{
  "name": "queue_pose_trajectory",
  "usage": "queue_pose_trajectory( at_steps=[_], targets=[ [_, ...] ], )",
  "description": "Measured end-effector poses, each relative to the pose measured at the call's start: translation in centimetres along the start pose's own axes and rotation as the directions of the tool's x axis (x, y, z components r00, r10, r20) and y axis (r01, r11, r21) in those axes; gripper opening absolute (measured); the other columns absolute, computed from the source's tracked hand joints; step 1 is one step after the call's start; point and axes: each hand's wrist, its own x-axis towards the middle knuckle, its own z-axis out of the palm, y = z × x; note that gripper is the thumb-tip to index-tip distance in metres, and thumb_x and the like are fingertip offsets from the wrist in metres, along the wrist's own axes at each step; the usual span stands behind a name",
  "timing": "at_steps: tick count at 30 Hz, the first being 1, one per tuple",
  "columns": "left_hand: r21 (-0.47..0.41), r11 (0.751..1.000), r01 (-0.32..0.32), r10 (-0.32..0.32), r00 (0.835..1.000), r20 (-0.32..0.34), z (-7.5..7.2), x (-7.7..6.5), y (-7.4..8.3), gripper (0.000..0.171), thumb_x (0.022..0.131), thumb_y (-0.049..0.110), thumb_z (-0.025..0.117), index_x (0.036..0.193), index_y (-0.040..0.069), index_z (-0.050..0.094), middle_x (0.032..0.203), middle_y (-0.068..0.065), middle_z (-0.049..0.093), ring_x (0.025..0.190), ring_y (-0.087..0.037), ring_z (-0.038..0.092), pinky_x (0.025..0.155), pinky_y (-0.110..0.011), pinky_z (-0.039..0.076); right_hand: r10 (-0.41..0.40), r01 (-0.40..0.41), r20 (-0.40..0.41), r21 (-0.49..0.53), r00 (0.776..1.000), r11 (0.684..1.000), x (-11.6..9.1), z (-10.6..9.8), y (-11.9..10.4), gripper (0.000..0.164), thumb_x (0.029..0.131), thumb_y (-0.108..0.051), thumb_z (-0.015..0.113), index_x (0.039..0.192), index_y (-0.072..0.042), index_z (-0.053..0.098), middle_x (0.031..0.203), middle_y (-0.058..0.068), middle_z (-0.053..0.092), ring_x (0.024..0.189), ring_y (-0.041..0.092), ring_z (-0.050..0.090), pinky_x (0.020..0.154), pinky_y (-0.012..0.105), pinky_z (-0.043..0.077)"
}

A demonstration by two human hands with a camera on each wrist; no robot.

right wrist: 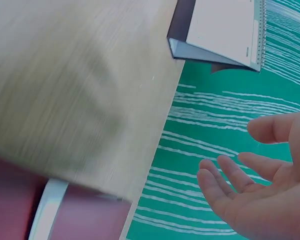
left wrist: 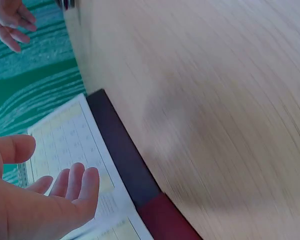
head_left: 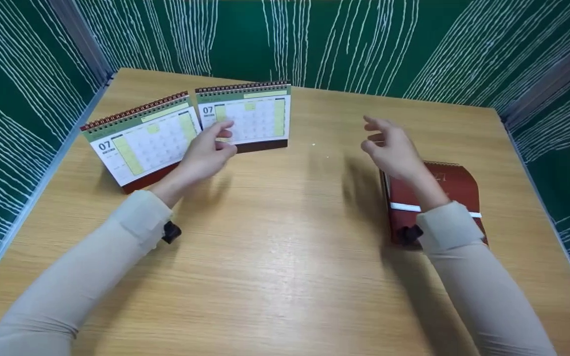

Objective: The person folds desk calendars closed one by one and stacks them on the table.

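Your left hand, empty with fingers loosely bent, is before two standing white-and-green spiral-bound paper calendars at far left on the pale wooden counter. Your right hand, also empty, is beside the dark-red white-banded rectangular bundle at right. Adjust calendars by their bases; they could tip.

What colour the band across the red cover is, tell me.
The band is white; the head view shows it best.
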Motion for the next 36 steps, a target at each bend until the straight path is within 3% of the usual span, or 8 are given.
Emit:
queue_pose_trajectory(
  at_steps=[16,27,36],
  targets=[
    [0.021,1.000,-0.006,0.009,0.990,-0.143,-2.3,-0.8,-2.1,0.067,0.103,0.010,0.060,0.165,0.016,0.034,0.155,-0.012,0.047,0.137,-0.027,0.050,0.115,-0.041,0.045,0.017,-0.012,-0.024,0.180,1.000,0.984,4.2,5.1,-2.8,0.059,0.107,-0.013,0.056,0.164,-0.014,0.041,0.151,0.014,0.055,0.134,0.031,0.057,0.110,0.045,0.051],
    [0.027,0.998,-0.048,0.053,0.979,-0.195,-1.3,-0.8,-3.4,0.076,0.099,0.007,0.060,0.168,0.012,0.027,0.152,-0.015,0.043,0.132,-0.030,0.052,0.113,-0.040,0.046,0.058,-0.054,-0.006,0.269,0.998,0.962,7.0,8.8,-5.1,0.061,0.108,-0.017,0.056,0.166,-0.014,0.038,0.151,0.012,0.054,0.135,0.028,0.056,0.108,0.040,0.052],
    [0.027,0.997,-0.067,0.072,0.967,-0.243,-0.5,-0.7,-3.6,0.080,0.099,0.005,0.059,0.169,0.012,0.020,0.154,-0.013,0.035,0.132,-0.028,0.049,0.113,-0.038,0.044,0.104,-0.104,0.016,0.279,0.994,0.955,8.3,10.3,-6.4,0.065,0.108,-0.021,0.056,0.168,-0.016,0.032,0.162,0.014,0.046,0.146,0.030,0.048,0.118,0.043,0.045]
  ],
)
